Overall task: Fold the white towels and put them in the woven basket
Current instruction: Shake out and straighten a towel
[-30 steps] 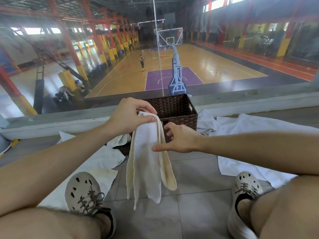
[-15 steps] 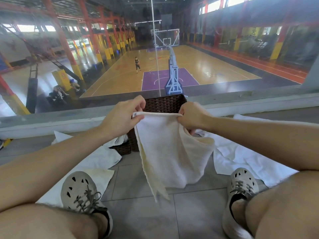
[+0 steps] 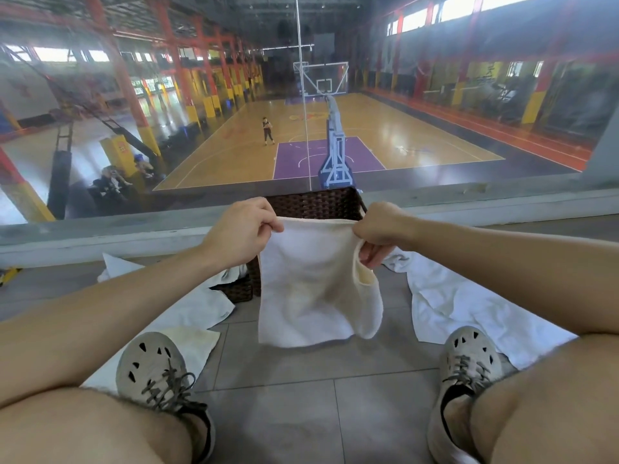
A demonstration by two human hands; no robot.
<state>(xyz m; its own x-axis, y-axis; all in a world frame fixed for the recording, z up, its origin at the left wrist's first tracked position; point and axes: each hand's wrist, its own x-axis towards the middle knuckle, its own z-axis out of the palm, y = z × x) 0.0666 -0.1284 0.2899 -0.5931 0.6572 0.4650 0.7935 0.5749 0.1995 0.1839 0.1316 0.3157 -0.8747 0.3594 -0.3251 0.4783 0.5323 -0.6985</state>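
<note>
Right, from the head view, we're looking down our own arms, and both hands are busy. Our left hand (image 3: 239,231) pinches one top corner of a white towel (image 3: 311,286), thumb and fingers curled onto the edge. Our right hand (image 3: 380,229) grips the other top corner, fingers bunched round the cloth. The top edge stretches taut between them and the towel hangs down flat in front of us. On the right side it's doubled, a layer gaping open just below the right hand.

Directly behind the towel sits the woven basket (image 3: 318,204), dark brown, standing on the floor against the grey ledge (image 3: 100,236). The towel covers most of its front, so we can't see inside.

Down on the tiled floor (image 3: 301,413) more towels lie loose: a left pile (image 3: 187,309) spreads beside the basket and runs under our left shoe (image 3: 152,366), and a right pile (image 3: 469,306), crumpled, spreads from near the basket to our right shoe (image 3: 469,360). Our bare knees frame the bottom corners.

Beyond the ledge, through glass, a basketball court (image 3: 402,139) lies below, with a blue hoop stand (image 3: 335,152) and a lone player (image 3: 267,130) near the purple key.
</note>
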